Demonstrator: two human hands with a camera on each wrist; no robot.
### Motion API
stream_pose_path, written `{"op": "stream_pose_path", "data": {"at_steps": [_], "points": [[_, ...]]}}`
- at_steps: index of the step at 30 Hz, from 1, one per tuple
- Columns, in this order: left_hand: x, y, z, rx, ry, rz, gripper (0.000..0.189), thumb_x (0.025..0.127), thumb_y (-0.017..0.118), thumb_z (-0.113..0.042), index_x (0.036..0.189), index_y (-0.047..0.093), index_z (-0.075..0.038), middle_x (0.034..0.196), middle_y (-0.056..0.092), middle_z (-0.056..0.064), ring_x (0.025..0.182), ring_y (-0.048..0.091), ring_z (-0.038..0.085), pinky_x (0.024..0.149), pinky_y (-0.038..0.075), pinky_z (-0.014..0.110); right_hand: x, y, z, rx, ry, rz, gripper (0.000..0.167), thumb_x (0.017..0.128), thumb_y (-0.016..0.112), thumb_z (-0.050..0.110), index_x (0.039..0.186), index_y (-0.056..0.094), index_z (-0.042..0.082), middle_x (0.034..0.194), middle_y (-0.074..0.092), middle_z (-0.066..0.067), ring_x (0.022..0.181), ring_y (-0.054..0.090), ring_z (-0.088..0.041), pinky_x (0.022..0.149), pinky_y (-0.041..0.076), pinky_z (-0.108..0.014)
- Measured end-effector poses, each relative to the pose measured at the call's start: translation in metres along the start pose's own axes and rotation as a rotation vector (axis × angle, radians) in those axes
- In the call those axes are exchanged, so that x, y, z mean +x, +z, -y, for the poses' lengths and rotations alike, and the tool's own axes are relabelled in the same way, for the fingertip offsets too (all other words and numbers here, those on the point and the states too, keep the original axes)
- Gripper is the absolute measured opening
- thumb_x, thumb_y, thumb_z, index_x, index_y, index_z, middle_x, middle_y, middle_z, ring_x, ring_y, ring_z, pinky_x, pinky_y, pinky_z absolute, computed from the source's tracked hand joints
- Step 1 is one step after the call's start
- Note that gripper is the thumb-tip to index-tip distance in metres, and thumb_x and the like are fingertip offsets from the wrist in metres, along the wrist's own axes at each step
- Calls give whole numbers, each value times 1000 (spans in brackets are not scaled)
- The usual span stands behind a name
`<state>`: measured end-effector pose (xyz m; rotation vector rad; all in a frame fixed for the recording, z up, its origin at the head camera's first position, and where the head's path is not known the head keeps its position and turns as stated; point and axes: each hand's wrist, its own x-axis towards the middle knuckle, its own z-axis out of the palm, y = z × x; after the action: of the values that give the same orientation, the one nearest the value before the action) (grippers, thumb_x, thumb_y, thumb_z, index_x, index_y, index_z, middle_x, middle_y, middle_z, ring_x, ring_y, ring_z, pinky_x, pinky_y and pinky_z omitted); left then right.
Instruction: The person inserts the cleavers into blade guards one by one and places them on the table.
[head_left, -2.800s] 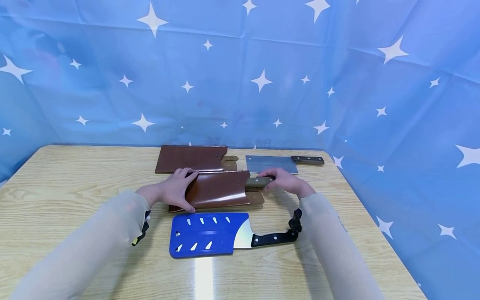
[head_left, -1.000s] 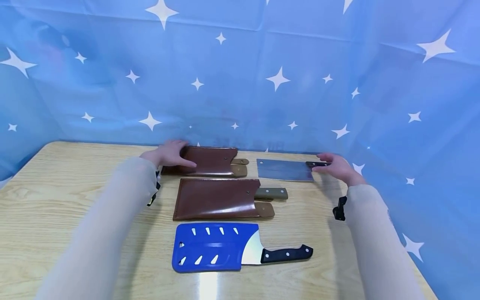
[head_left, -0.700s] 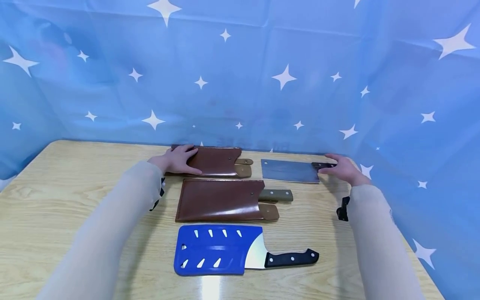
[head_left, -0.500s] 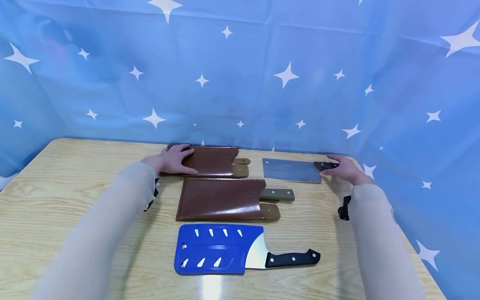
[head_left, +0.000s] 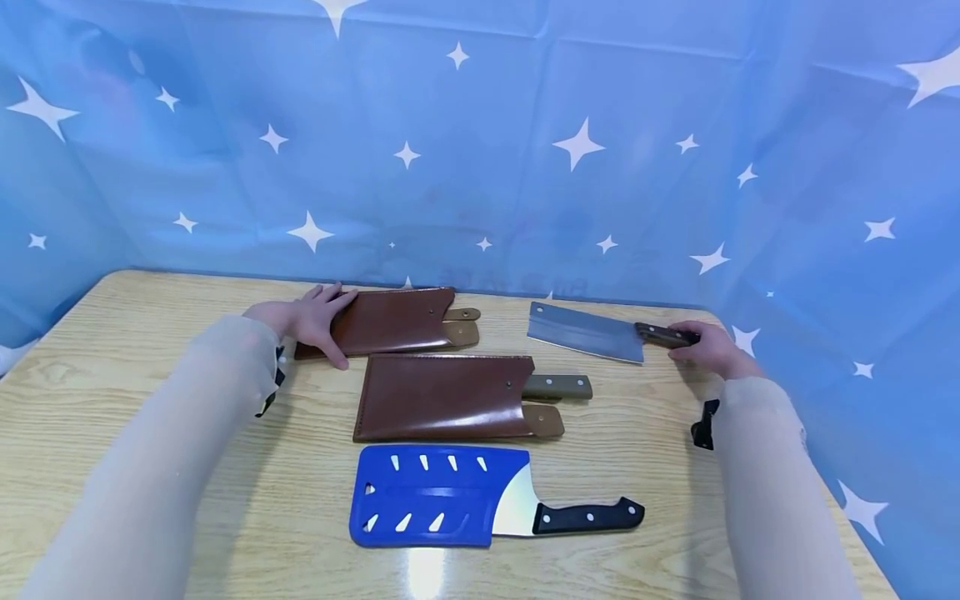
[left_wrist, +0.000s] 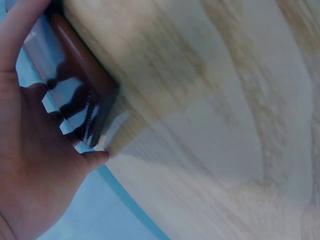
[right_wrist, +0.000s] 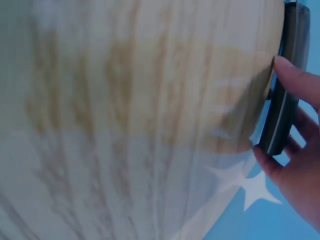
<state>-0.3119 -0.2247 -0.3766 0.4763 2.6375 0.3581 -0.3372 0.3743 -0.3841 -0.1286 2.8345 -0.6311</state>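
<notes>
At the back of the table lies a brown leather knife sheath (head_left: 401,319), its two tan straps pointing right. My left hand (head_left: 311,321) grips its left end, thumb along the near side and fingers over the far edge; the left wrist view shows the sheath's stitched corner (left_wrist: 90,115) within the grasp. To the right, a bare cleaver (head_left: 585,332) lies with its blade toward the sheath's mouth, a gap between them. My right hand (head_left: 708,346) holds the end of its dark wooden handle, and in the right wrist view thumb and fingers pinch this handle (right_wrist: 280,115).
Nearer on the wooden table (head_left: 300,517) lies a second brown sheath (head_left: 442,398) with a knife's olive handle (head_left: 557,386) sticking out. In front of it is a black-handled cleaver (head_left: 588,517) in a blue plastic guard (head_left: 427,500). A blue starry cloth (head_left: 480,167) hangs behind.
Both hands have left the middle sheath for the back row. Lately the left hand has drawn the back sheath left and turned it slightly; the cleaver has tilted, its handle shifting right and nearer.
</notes>
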Motion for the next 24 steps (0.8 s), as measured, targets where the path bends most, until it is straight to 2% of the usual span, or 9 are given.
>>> {"op": "stream_pose_path", "data": {"at_steps": [2,4,9,14,17,19,20,24], "points": [[-1,0,0,-5,15,-25,123,63,80,-53,150,8,-4,152,4,27,137,5,51,104,20,67,-4,-2,-3,0,-11,-6,50,90,60,14,131,43,-9,125,42,-35,101,46,-42,82,41,-48],[-2,0,0,-10,26,-50,122,63,80,-53,150,10,-4,151,8,27,135,10,50,103,23,65,-7,-5,-5,8,-27,-1,48,91,59,17,129,44,-8,123,44,-33,97,46,-38,79,40,-44],[-5,-1,3,-21,34,-88,119,64,80,-50,150,12,-4,148,12,28,132,13,49,101,26,65,-15,-9,-9,82,-42,42,56,94,57,27,135,40,-7,135,34,-32,108,42,-39,85,38,-45],[-10,-4,1,-23,55,-112,116,66,79,-46,150,12,-4,148,12,28,132,13,49,100,26,66,-23,-11,-6,105,-57,71,59,93,58,27,137,39,-8,137,37,-32,113,44,-36,86,41,-39],[-12,-6,-3,-29,68,-126,114,67,78,-44,150,12,-4,148,11,28,132,12,49,100,25,66,-27,-14,-1,137,-71,109,63,93,57,28,139,34,-9,138,35,-32,117,44,-39,89,44,-44],[-12,-7,-5,-30,73,-129,113,68,78,-43,150,11,-4,148,11,28,132,12,49,100,24,67,-29,-17,3,158,-69,127,65,94,56,29,141,32,-7,137,35,-30,114,46,-36,89,44,-46],[-13,-7,-7,-29,76,-131,112,68,78,-43,150,11,-4,148,11,27,131,13,49,99,25,66,-30,-19,5,167,-70,131,65,94,56,30,142,31,-7,137,35,-29,112,48,-33,89,45,-46],[-12,-5,-13,-30,89,-129,113,68,79,-44,150,12,-5,147,14,26,130,15,46,99,27,65,-34,-25,12,174,-81,123,65,94,56,32,142,33,-4,136,39,-24,95,54,-6,88,47,-42]]}}
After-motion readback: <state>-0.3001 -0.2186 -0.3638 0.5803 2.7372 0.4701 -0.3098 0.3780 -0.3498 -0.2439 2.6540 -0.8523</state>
